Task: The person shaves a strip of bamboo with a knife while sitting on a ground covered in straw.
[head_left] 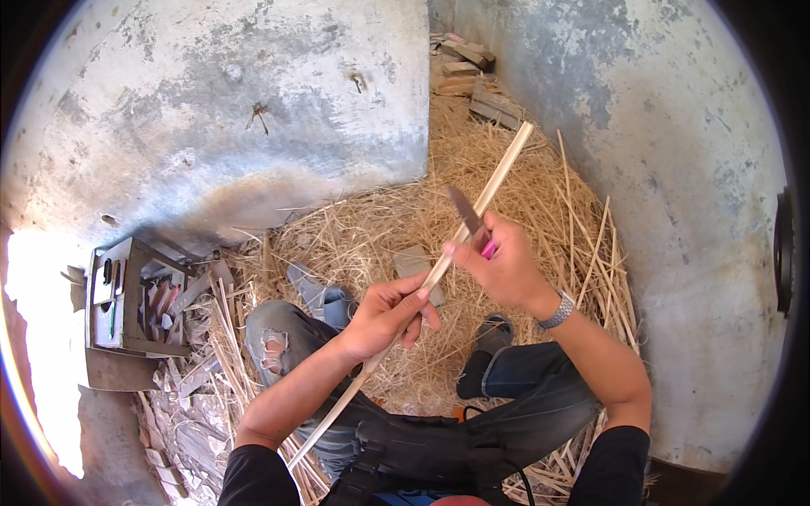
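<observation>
A long pale strip of split wood or bamboo (504, 169) slants across in front of me, its far end up and to the right. My left hand (384, 316) is closed around it near the middle, with the near end passing by my left forearm. Farther up the strip, my right hand (510, 263) grips a knife (465, 211) with a dark, rusty-looking blade and a bit of pink at the handle. The blade lies across the strip, and my right thumb presses by the strip's near side. A metal watch (558, 311) circles my right wrist.
Straw-like shavings (337, 228) cover the floor around my feet. Long thin strips (582, 236) lean along the right wall. At left stands a small wooden cabinet (139, 341) with pieces inside and small items on it. Bricks (467, 55) are heaped at the back, beside the wall (337, 110).
</observation>
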`<state>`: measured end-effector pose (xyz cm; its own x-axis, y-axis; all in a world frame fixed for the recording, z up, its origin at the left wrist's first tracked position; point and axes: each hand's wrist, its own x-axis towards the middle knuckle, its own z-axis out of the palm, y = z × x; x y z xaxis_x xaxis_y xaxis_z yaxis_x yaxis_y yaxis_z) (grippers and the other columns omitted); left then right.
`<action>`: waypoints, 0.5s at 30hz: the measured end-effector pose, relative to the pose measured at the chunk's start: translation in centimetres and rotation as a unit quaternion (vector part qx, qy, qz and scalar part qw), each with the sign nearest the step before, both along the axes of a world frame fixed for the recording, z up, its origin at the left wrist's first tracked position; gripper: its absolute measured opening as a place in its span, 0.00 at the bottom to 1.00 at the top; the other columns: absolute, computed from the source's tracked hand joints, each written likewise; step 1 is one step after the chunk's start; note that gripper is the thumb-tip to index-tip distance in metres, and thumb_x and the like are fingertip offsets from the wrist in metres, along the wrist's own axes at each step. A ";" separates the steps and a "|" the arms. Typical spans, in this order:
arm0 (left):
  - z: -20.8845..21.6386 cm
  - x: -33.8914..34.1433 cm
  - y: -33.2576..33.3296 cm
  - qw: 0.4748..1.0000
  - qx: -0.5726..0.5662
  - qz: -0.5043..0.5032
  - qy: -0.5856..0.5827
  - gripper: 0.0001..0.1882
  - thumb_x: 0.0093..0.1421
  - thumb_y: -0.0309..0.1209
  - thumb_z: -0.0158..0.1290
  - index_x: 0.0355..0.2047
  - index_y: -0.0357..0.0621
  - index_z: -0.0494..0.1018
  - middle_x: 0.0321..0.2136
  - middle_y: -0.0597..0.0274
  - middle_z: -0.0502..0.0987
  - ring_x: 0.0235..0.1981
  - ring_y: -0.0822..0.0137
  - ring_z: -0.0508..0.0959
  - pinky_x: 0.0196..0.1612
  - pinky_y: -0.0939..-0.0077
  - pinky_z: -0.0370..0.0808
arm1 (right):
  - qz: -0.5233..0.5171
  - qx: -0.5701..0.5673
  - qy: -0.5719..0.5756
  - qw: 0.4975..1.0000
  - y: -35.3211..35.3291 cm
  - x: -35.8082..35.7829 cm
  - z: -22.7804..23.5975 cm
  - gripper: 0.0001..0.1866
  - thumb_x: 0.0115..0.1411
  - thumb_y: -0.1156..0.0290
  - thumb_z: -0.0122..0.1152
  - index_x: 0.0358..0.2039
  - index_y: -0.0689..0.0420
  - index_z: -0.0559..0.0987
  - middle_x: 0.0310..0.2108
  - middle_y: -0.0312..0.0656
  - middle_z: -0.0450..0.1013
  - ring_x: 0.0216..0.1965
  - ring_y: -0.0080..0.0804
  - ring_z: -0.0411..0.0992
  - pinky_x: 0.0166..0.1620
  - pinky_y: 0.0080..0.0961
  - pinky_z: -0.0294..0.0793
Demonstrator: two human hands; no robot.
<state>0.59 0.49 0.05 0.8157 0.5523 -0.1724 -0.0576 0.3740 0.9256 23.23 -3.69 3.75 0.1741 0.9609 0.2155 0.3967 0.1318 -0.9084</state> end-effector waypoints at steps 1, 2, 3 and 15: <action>0.1 0.0 0.0 1.000 0.000 0.000 0.000 0.22 0.75 0.33 0.44 0.66 0.39 0.65 0.28 0.58 0.81 0.15 0.78 0.72 0.20 0.84 0.70 | -0.009 0.002 0.025 1.000 0.2 0.4 -0.3 0.19 0.61 0.56 0.70 0.32 0.61 0.77 0.18 0.29 0.67 0.18 0.14 0.62 0.21 0.19 0.58; 0.3 0.1 -0.1 1.000 0.013 -0.011 0.020 0.22 0.74 0.31 0.44 0.66 0.38 0.65 0.27 0.58 0.81 0.15 0.78 0.72 0.21 0.84 0.71 | -0.010 0.002 0.025 1.000 0.3 1.3 -0.4 0.19 0.61 0.56 0.70 0.32 0.61 0.77 0.18 0.29 0.67 0.18 0.14 0.62 0.21 0.19 0.58; 0.4 0.2 -0.1 0.999 0.026 -0.021 0.039 0.22 0.74 0.30 0.45 0.66 0.37 0.65 0.27 0.57 0.81 0.15 0.78 0.72 0.21 0.83 0.72 | -0.044 -0.005 0.044 0.998 0.5 2.4 -0.5 0.19 0.63 0.55 0.68 0.32 0.61 0.78 0.18 0.29 0.67 0.19 0.14 0.61 0.22 0.20 0.59; -0.5 -0.8 -1.3 1.000 0.004 -0.008 -0.025 0.19 0.71 0.26 0.51 0.62 0.42 0.72 0.18 0.72 0.70 0.15 0.84 0.63 0.17 0.85 0.58 | -0.147 0.058 -0.184 0.970 0.3 4.8 1.0 0.26 0.75 0.58 0.46 0.23 0.62 0.74 0.11 0.42 0.60 0.12 0.31 0.59 0.20 0.33 0.59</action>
